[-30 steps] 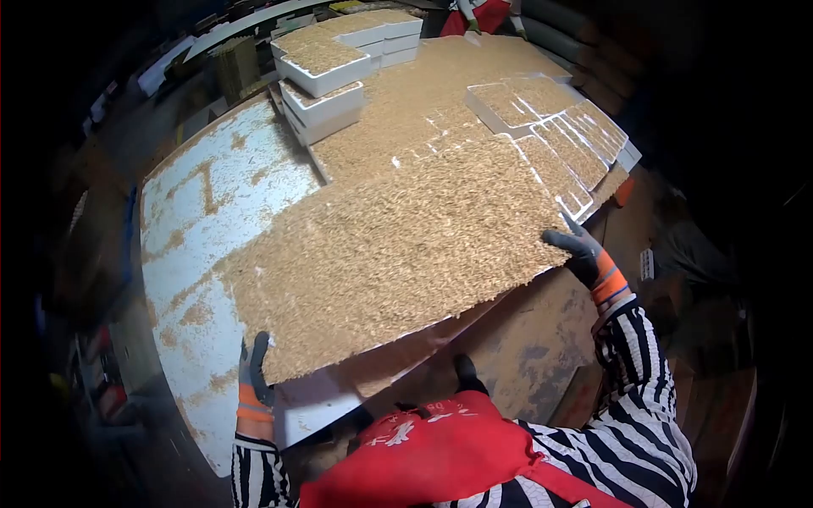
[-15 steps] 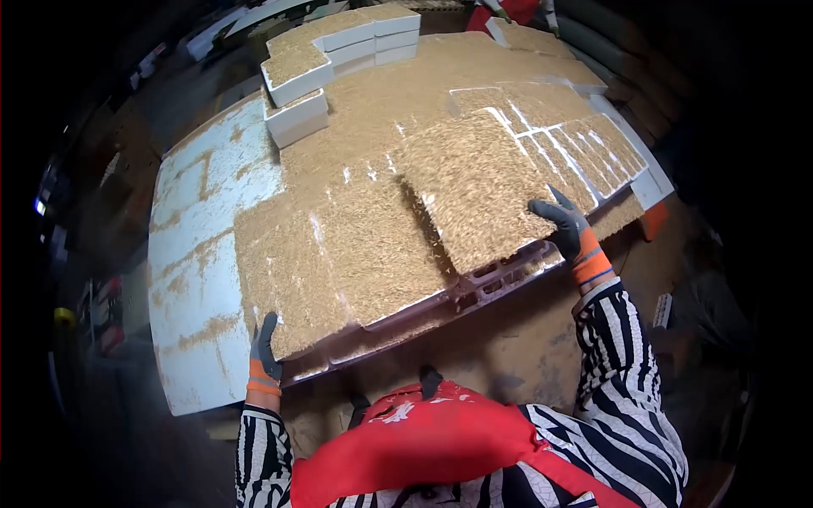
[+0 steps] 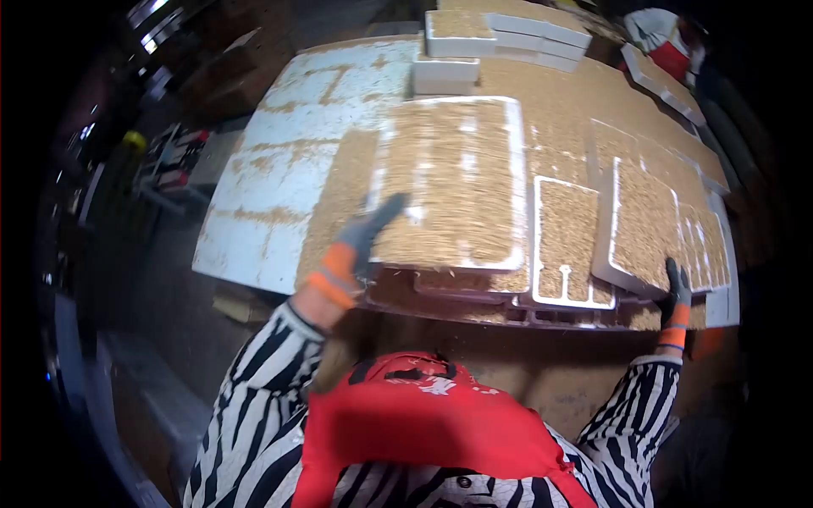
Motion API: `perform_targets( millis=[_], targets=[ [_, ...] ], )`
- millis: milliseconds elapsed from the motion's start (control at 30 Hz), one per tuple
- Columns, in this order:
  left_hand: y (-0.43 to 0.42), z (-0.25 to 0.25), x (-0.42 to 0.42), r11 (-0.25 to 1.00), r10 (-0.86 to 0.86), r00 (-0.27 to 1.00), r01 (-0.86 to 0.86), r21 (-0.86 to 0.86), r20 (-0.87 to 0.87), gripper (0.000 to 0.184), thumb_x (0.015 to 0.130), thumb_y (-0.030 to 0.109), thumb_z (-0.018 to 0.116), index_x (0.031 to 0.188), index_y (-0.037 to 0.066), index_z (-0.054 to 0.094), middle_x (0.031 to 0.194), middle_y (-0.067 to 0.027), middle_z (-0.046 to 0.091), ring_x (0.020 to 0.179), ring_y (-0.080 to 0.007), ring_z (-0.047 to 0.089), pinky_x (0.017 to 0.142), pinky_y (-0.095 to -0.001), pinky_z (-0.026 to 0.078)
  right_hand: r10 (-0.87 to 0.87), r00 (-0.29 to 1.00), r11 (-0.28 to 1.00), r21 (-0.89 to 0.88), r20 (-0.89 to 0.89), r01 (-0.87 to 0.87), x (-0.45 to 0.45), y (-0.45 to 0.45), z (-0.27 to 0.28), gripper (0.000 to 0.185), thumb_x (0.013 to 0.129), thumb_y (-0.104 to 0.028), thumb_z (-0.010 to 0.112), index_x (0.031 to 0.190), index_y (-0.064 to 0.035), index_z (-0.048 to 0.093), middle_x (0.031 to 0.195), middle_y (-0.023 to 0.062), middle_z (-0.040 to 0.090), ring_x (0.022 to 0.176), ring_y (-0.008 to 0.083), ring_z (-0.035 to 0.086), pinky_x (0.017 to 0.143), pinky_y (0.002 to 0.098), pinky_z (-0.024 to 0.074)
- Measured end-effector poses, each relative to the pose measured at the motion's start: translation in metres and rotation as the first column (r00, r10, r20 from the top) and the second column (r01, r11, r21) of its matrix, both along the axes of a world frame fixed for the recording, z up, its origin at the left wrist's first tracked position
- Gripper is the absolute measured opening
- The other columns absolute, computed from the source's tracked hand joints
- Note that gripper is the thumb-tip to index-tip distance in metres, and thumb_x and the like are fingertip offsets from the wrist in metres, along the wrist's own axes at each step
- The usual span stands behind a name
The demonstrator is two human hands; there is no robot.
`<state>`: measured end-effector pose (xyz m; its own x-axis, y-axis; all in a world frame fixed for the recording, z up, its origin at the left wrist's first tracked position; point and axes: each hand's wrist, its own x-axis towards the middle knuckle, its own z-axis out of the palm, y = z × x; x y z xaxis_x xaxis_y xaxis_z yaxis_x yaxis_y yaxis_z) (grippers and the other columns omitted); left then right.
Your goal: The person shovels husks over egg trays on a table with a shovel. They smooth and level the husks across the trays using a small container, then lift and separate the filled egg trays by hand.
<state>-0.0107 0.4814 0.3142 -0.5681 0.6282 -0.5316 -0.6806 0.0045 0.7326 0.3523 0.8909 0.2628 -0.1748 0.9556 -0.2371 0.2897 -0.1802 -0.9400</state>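
Observation:
My left hand (image 3: 364, 245), in a grey and orange glove, grips the left edge of a white tray (image 3: 449, 186) full of tan, flaky material, thumb on top. This tray is raised above the others and blurred by motion. My right hand (image 3: 676, 288), gloved alike, holds the near right corner of a second filled white tray (image 3: 644, 224), which is tilted. My fingers under both trays are hidden. Between them a narrower-looking filled tray (image 3: 566, 237) rests at the table's near edge.
The white table (image 3: 279, 178) has tan flakes scattered on its left part. Stacked white trays (image 3: 525, 41) stand at the back. At the far right another person (image 3: 669, 46) is by a filled tray (image 3: 665, 85). A yellow object (image 3: 133, 141) shows at left.
My left hand has moved up and right, and its tray is now lifted. The right-hand tray has shifted right, apart from the left one. My view has turned left.

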Motion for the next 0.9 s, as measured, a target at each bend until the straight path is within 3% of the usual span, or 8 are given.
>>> perform_targets(
  millis=[67, 167, 333, 400, 500, 700, 833, 900],
  targets=[
    [0.052, -0.013, 0.025, 0.997, -0.002, 0.987, 0.015, 0.082, -0.158, 0.059, 0.077, 0.029, 0.075, 0.122, 0.001, 0.051, 0.106, -0.0111, 0.063, 0.088, -0.0177, 0.064, 0.07, -0.0324, 0.054, 0.041, 0.996, 0.958, 0.28, 0.084, -0.063, 0.03, 0.034, -0.037, 0.057, 0.085, -0.029, 0.066, 0.131, -0.0009, 0.047, 0.126, 0.0101, 0.053, 0.109, 0.0222, 0.052, 0.089, 0.034, 0.045],
    [0.126, -0.049, 0.062, 0.979, -0.04, 0.976, 0.082, 0.187, -0.215, 0.084, 0.071, 0.031, 0.08, 0.135, -0.001, 0.036, 0.116, -0.013, 0.059, 0.108, -0.0203, 0.054, 0.094, -0.0305, 0.043, 0.047, 0.989, 0.775, 0.619, 0.143, -0.126, 0.04, 0.01, -0.026, 0.044, 0.091, -0.018, 0.059, 0.13, -0.0009, 0.049, 0.125, 0.011, 0.055, 0.11, 0.0185, 0.052, 0.092, 0.0298, 0.0418],
    [0.188, -0.082, 0.094, 0.972, -0.234, 0.817, 0.202, -0.118, -0.526, 0.098, 0.078, 0.059, 0.062, 0.142, -0.004, 0.021, 0.131, -0.0288, 0.044, 0.124, -0.0356, 0.043, 0.103, -0.0365, 0.037, -0.011, 0.945, 0.716, 0.662, 0.326, -0.221, 0.064, -0.027, -0.004, 0.039, 0.092, -0.012, 0.055, 0.129, -0.0014, 0.049, 0.126, 0.0132, 0.055, 0.11, 0.0185, 0.052, 0.093, 0.0294, 0.0412],
    [0.179, -0.039, 0.088, 0.779, -0.571, 0.649, 0.236, -0.581, -0.503, 0.103, 0.075, 0.072, 0.052, 0.143, -0.001, 0.023, 0.134, -0.0317, 0.036, 0.127, -0.0393, 0.037, 0.104, -0.0428, 0.034, 0.002, 0.928, 0.581, 0.755, 0.373, -0.305, 0.066, -0.038, -0.009, 0.039, 0.093, -0.007, 0.052, 0.13, 0.003, 0.046, 0.129, 0.0133, 0.052, 0.113, 0.019, 0.051, 0.096, 0.0295, 0.041],
    [0.17, -0.053, 0.076, 0.819, -0.562, 0.552, 0.267, -0.509, -0.616, 0.101, 0.072, 0.071, 0.056, 0.14, 0.0, 0.031, 0.138, -0.0293, 0.032, 0.128, -0.0417, 0.033, 0.106, -0.0451, 0.03, 0.079, 0.983, 0.706, 0.686, 0.168, -0.175, 0.024, -0.095, 0.022, 0.04, 0.094, -0.009, 0.051, 0.131, 0.0034, 0.044, 0.132, 0.0134, 0.049, 0.117, 0.0201, 0.049, 0.098, 0.0303, 0.0395],
    [0.013, -0.076, -0.035, 0.925, -0.168, -0.033, -0.351, -0.146, -0.985, 0.078, 0.082, 0.043, 0.063, 0.138, 0.002, 0.03, 0.138, -0.0224, 0.035, 0.127, -0.0385, 0.033, 0.106, -0.045, 0.029, 0.25, 0.968, 0.734, 0.652, 0.001, -0.19, -0.085, -0.226, 0.034, 0.042, 0.091, -0.005, 0.05, 0.132, 0.0035, 0.044, 0.132, 0.0143, 0.049, 0.117, 0.022, 0.049, 0.096, 0.0327, 0.0394],
    [-0.138, -0.212, -0.162, 0.378, -0.517, 0.451, -0.643, -0.667, -0.728, 0.095, 0.076, 0.066, 0.054, 0.139, -0.001, 0.029, 0.137, -0.0232, 0.036, 0.128, -0.0399, 0.03, 0.106, -0.0487, 0.023, 0.305, 0.905, 0.503, 0.757, 0.295, -0.416, -0.168, -0.289, 0.023, 0.045, 0.083, -0.003, 0.058, 0.127, 0.0004, 0.049, 0.126, 0.0158, 0.053, 0.115, 0.0294, 0.05, 0.096, 0.0366, 0.0391],
    [-0.181, -0.236, -0.181, 0.379, -0.553, 0.754, -0.153, -0.913, -0.355, 0.102, 0.074, 0.074, 0.049, 0.139, -0.003, 0.028, 0.14, -0.0245, 0.032, 0.131, -0.0405, 0.025, 0.107, -0.048, 0.021, 0.183, 0.864, 0.37, 0.781, 0.469, -0.503, -0.207, -0.299, 0.013, 0.045, 0.082, -0.006, 0.06, 0.126, -0.0008, 0.05, 0.125, 0.0145, 0.053, 0.118, 0.0329, 0.046, 0.102, 0.0413, 0.0334]
  ],
)
